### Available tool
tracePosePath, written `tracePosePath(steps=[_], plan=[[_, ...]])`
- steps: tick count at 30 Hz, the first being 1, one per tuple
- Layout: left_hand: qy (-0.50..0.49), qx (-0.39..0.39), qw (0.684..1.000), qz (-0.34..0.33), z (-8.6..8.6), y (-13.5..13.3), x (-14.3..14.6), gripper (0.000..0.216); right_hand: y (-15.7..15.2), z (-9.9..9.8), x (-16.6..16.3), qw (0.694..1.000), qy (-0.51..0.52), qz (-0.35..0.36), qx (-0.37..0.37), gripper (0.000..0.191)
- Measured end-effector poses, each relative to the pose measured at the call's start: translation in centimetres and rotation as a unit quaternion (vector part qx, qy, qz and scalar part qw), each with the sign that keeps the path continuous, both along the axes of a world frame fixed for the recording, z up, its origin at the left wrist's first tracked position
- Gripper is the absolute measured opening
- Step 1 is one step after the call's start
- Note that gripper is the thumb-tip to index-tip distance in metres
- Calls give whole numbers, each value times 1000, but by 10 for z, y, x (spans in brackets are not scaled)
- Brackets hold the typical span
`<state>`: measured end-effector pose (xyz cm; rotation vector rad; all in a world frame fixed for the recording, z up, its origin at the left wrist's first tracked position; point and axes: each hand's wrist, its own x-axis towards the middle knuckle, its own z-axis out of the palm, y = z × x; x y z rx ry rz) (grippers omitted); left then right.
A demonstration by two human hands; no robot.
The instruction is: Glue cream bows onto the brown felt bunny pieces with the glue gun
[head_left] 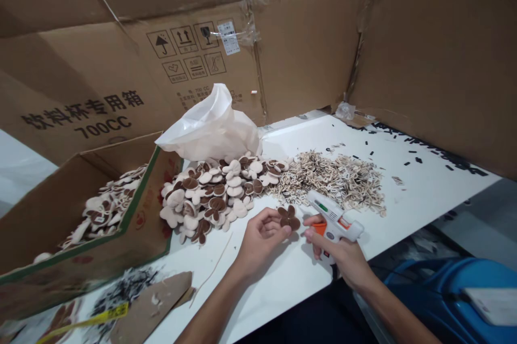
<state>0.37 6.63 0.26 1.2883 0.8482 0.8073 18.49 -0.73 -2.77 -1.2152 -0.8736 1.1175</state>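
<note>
At the near edge of the table (420,193), two hands meet over a brown flower piece (289,217) and a glue gun (334,218).

The left hand (260,236) has its grip pinched on the flower piece, held just above the table. The right hand (343,255) is wrapped around the glue gun's handle, a finger by the orange trigger (320,228). The gun's long body slants up and left, its nozzle end just right of the flower, close but apart. A pile of similar pieces (214,193) lies behind.
</note>
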Motion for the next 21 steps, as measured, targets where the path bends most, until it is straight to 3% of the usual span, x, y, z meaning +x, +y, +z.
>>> tracePosePath(steps=[7, 11, 13, 17, 21], plan=[[13, -20, 999, -47, 2, -7, 5, 27, 1, -1, -3, 998, -52, 1, -17, 39], [30, 42, 997, -65, 3, -4, 1, 32, 2, -1, -3, 999, -28, -36, -13, 41], [76, 100, 992, -24, 1, 0, -2, 30, 3, -1, -3, 996, 16, -82, -18, 40], [222, 191, 952, 84, -1, 11, -6, 14, 6, -1, -5, 981, 99, -167, -6, 38], [308, 278, 907, 73, 6, 23, -7, 13, 8, -4, -6, 971, 141, -195, 10, 39]])
